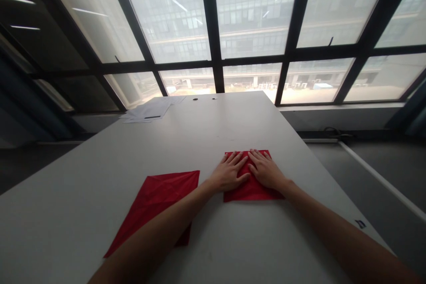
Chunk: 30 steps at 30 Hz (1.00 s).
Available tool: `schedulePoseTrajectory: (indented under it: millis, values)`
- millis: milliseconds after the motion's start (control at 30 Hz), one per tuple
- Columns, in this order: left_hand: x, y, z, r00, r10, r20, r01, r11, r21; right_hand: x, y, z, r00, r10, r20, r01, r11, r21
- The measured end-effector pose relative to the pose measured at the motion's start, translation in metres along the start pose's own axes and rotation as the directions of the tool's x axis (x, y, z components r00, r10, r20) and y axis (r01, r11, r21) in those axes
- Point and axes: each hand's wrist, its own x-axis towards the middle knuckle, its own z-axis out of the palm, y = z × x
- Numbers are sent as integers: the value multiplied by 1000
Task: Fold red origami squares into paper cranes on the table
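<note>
A red cloth (254, 191), roughly rectangular, lies flat on the white table in front of me. My left hand (230, 172) rests on its left part, palm down with the fingers stretched out. On the upper right part lies my right hand (264, 169), also flat with its fingers spread. The two thumbs point toward each other, with a strip of red showing between the hands. A second, larger red cloth (159, 193) with creases lies to the left. My left forearm passes over it and hides its lower middle.
White paper sheets (149, 110) with a dark pen-like stick (152, 117) on them lie at the table's far left corner. The white table (206, 131) reaches toward large windows (253, 13). A small dark mark (360, 224) sits near the right edge. Cables (337, 133) lie beyond.
</note>
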Motion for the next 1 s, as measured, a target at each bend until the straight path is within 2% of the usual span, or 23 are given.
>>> schedulePoseTrajectory:
  millis: [133,300,400,500,567,600,700,800,867,933,1000]
  values:
    - [-1,-5,1,999,-38,18,38,999,7,0,11,1,998,42,48,-40,998,-48]
    - [-2,-16,-1,991,-130,38,130,991,2,3,30,-5,974,222,47,-217,971,-106]
    - [-1,-15,-4,987,-160,0,160,987,1,5,33,-4,965,262,28,-257,959,-121]
    - [0,-9,-8,967,-211,-141,213,977,0,5,33,0,967,255,9,-252,959,-126]
    - [1,-6,-9,959,-200,-201,204,979,0,5,32,2,968,251,3,-248,961,-121]
    - [2,-4,-8,966,-176,-191,180,984,2,5,32,2,969,246,1,-245,963,-117]
    - [2,-4,-4,992,-105,-67,106,994,6,5,31,1,969,246,-23,-247,964,-102]
    - [2,-5,0,995,-101,-14,101,995,15,5,22,-4,952,258,-164,-274,958,-82]
    - [2,-6,1,994,-108,-18,108,994,20,4,13,-6,945,212,-251,-235,970,-65]
    - [0,-6,1,994,-110,-21,110,994,24,3,2,-6,966,129,-222,-142,989,-44]
    - [-3,-6,1,993,-118,-28,119,993,29,0,-7,-4,992,66,-105,-68,998,-19]
